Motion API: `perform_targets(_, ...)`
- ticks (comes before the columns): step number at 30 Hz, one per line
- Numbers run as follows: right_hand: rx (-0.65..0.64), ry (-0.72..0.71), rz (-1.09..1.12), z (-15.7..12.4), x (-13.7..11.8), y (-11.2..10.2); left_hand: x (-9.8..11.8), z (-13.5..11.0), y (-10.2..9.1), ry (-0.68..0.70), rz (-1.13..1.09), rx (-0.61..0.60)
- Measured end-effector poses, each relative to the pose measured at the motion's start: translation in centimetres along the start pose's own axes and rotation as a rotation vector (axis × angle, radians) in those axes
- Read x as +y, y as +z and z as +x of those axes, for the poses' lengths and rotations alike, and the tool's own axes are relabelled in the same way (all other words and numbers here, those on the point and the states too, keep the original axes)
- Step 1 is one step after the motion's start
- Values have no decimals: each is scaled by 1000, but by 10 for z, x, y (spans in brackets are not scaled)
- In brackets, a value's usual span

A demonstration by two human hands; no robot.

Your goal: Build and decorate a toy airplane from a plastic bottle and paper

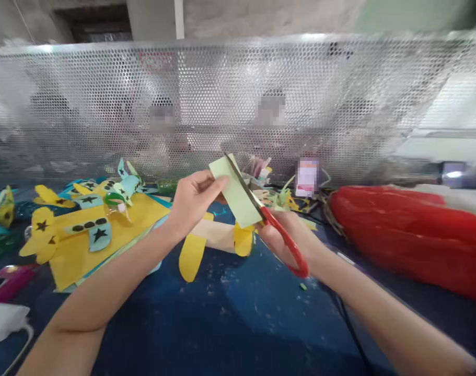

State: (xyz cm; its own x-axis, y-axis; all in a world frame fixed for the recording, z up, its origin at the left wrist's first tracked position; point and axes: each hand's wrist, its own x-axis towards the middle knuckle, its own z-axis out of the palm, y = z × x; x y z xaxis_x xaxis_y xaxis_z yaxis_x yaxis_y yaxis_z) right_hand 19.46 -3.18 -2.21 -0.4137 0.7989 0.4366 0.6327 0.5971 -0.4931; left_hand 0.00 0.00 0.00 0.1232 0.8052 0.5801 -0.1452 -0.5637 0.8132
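Observation:
My left hand (200, 198) pinches a pale green strip of paper (238, 196) between thumb and fingers, above the table. My right hand (282, 235) is closed round the red handles of a pair of scissors (285, 240). The dark blades lie along the right long edge of the strip, pointing up and away from me. Whether the blades are fully closed is hard to see. Behind and below the paper, on the table, lies a beige tube-like piece (214, 235) with yellow rounded paper flaps (193, 258) at its ends.
Paper planes with black stars (99, 235) lie on yellow sheets (143, 211) at left. A white plug (8, 321) and purple tool (14, 282) sit nearer. At right are a red plastic bag (402, 240) and a black cable (351, 329). A perforated metal screen (218, 94) stands behind.

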Motion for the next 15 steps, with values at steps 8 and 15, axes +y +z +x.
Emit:
perform_targets(8, 58, -56, 40, 1, 1, 5, -2, 1, 0, -30, 11, 10)
perform_targets(15, 79, -30, 1, 7, 7, 2, -7, 4, -2, -84, -79, -9)
